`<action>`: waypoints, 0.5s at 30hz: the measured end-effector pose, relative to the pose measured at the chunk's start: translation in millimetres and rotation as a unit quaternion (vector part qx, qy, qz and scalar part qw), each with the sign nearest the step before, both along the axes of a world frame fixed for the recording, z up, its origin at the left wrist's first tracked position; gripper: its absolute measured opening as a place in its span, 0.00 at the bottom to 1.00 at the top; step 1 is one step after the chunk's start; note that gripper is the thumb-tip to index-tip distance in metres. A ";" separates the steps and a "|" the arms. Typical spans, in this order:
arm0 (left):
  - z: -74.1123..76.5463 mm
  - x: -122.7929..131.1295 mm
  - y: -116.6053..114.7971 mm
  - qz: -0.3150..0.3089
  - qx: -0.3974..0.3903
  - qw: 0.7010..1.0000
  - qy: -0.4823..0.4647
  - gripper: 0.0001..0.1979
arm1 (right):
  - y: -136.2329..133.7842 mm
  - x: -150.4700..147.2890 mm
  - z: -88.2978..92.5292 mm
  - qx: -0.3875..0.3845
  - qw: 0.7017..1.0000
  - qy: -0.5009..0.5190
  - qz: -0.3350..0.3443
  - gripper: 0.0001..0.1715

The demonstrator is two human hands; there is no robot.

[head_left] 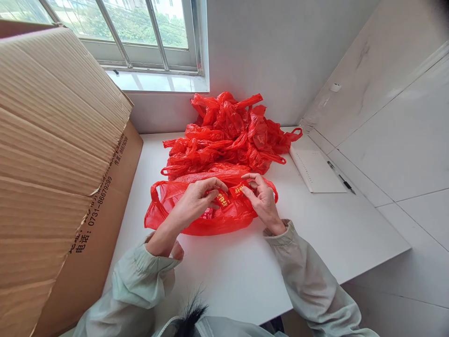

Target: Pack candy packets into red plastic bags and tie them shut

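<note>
A red plastic bag (168, 213) with yellow print lies flat on the white table (245, 267) in front of me. My left hand (196, 201) and my right hand (261, 199) both rest on top of it. Each pinches a fold of the bag near its middle, fingertips almost meeting. Behind the bag, a heap of crumpled red plastic bags (228, 133) is piled against the wall.
A big open cardboard box (59, 178) with printed numbers stands along the left edge. A white notebook (317, 171) and a black pen (342, 178) lie at the right, by the tiled wall. A window (140, 32) is behind the table.
</note>
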State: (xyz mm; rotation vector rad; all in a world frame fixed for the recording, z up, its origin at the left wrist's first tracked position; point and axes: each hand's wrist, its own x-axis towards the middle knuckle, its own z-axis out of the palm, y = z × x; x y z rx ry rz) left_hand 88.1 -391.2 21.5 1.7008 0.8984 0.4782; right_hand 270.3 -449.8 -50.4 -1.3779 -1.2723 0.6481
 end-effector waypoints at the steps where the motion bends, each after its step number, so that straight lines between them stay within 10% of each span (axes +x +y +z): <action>1: 0.6 0.0 -0.2 -0.001 -0.003 1.000 -0.002 0.12 | -0.1 0.0 0.1 -0.001 1.000 0.001 -0.003 0.12; 15: -12.3 -1.5 6.1 -0.048 0.090 0.990 0.095 0.11 | 1.0 0.4 -5.2 0.008 0.999 0.036 0.009 0.12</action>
